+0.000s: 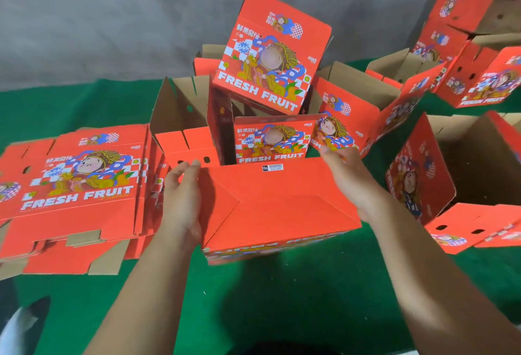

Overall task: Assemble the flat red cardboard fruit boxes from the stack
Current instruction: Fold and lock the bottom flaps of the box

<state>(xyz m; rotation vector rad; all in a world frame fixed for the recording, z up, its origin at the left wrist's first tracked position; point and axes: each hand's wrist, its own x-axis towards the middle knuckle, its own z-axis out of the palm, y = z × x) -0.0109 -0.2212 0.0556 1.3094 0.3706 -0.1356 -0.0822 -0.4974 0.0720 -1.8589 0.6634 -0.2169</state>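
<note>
Though folded shut — red box point(279, 202), plain-bottomed.

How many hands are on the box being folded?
2. The left hand rests flat against the left side of the box; the right hand holds its far right corner. Both sets of fingers look fairly straight.
</note>
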